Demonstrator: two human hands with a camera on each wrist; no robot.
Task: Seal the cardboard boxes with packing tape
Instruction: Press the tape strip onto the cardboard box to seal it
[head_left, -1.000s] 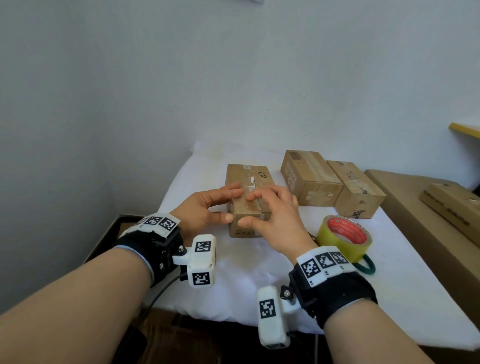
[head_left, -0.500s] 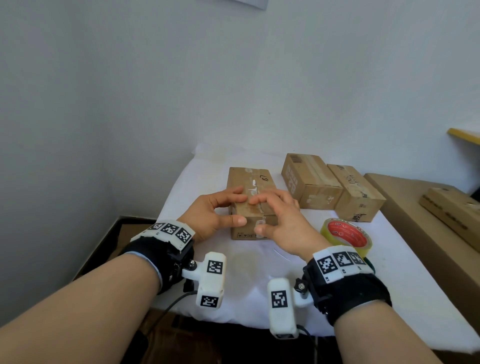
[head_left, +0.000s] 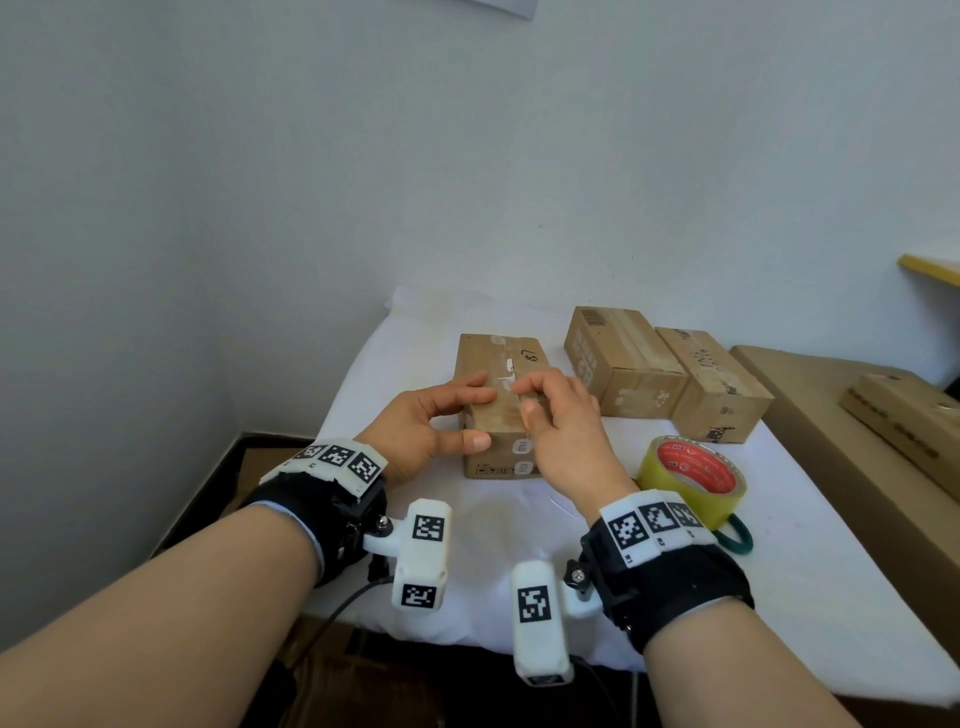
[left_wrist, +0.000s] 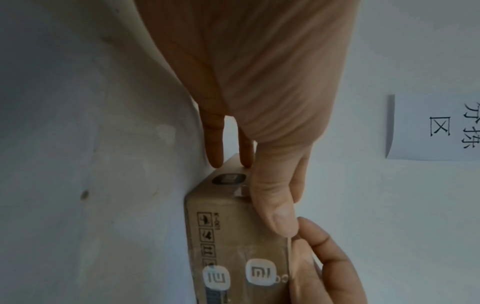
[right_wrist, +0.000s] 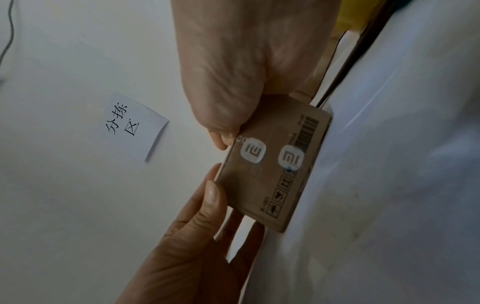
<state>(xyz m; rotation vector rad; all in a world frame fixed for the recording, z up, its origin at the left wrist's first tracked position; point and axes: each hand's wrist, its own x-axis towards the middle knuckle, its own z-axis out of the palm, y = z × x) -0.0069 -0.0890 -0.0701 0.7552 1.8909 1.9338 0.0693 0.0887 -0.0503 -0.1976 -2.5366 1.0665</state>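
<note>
Both hands (head_left: 421, 431) (head_left: 566, 431) flank one cardboard box (head_left: 493, 441) — fingertips touching atop.

black wrist straps (head_left: 675, 592) with white coded marker blocks (head_left: 422, 556), thin cables (head_left: 337, 608)
</note>
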